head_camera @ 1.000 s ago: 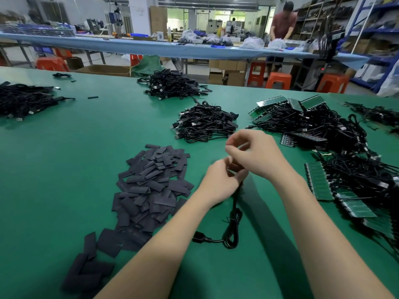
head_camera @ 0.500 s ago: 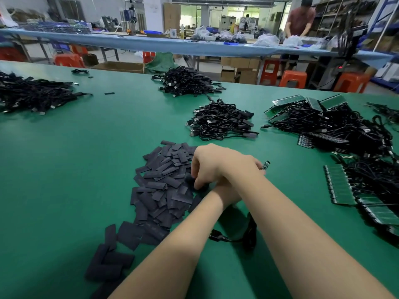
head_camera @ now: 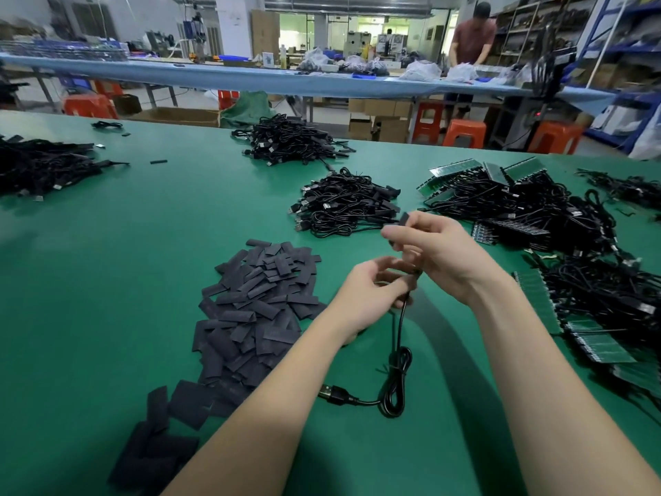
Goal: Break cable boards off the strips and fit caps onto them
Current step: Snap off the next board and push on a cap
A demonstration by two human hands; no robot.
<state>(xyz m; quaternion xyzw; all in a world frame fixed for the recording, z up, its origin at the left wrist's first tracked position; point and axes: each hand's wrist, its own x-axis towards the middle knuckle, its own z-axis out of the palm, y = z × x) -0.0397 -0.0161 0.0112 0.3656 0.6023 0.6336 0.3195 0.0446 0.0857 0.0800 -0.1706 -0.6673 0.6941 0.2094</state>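
- We are at a wide green table (head_camera: 143, 266) in a workshop, with a long blue bench (head_camera: 250, 80) and orange stools (head_camera: 464, 133) behind it.
- A heap of flat black caps (head_camera: 257, 309) lies just left of our hands; strips of green boards (head_camera: 536, 302) tangled in black cables sit to the right, and a pile of finished cables (head_camera: 343, 205) lies beyond.
- Our right hand (head_camera: 440, 255) is raised above the table, fingers curled, pinching one black cap (head_camera: 403, 220) at its tip.
- Our left hand (head_camera: 372, 298) sits just below it, fingers curled round the top of a cable (head_camera: 398, 374) that hangs down to a coil and plug on the table; its board end is hidden between the hands.
- To do this well, we judge, we should hold the board end steady, line the cap's open mouth square with it, and slide it on straight without bending the solder joints.
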